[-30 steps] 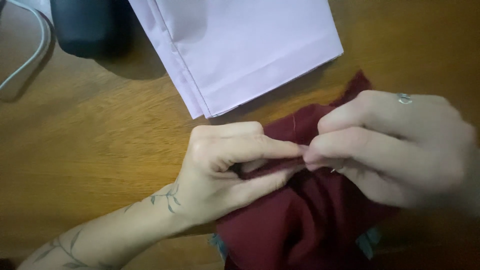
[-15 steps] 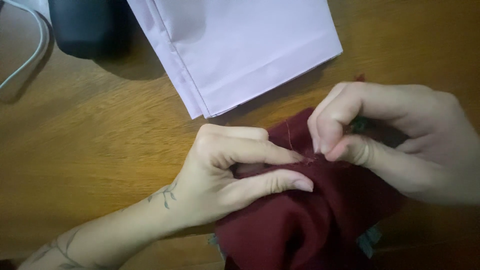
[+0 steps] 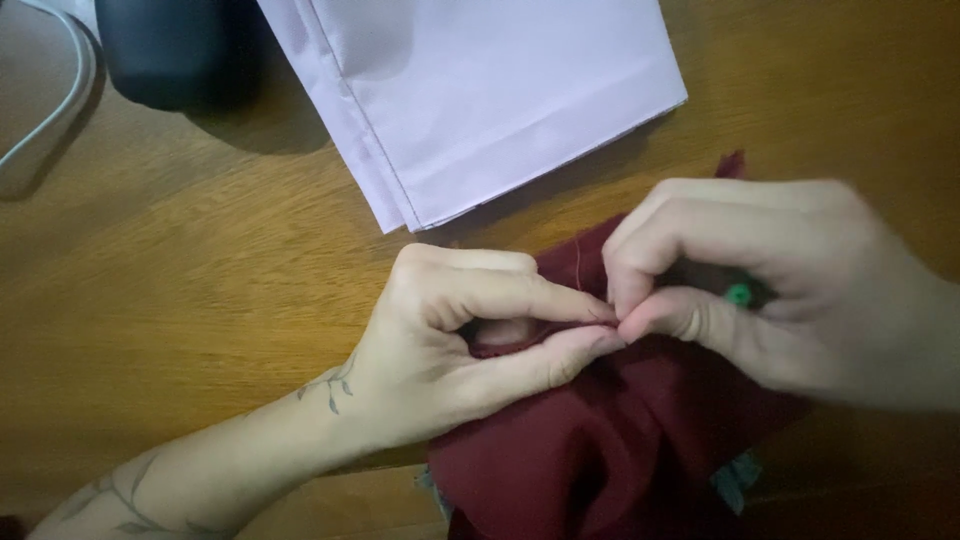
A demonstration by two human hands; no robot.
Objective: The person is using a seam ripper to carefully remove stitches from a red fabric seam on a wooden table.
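Fingers of left hand (image 3: 455, 335) and right hand (image 3: 770, 285) pinch dark red cloth (image 3: 620, 450) on wooden table (image 3: 190, 290).

We see wooden table (image 3: 200, 300), warm brown, grain running diagonally, filling whole view. Soft light from above, gentle sheen on wood at left. We note folded pale lilac fabric (image 3: 480, 90) lying flat at top centre, casting shadow along lower edge. Dark rounded object (image 3: 170, 50) at top left, white cable (image 3: 60, 100) curving beside it.
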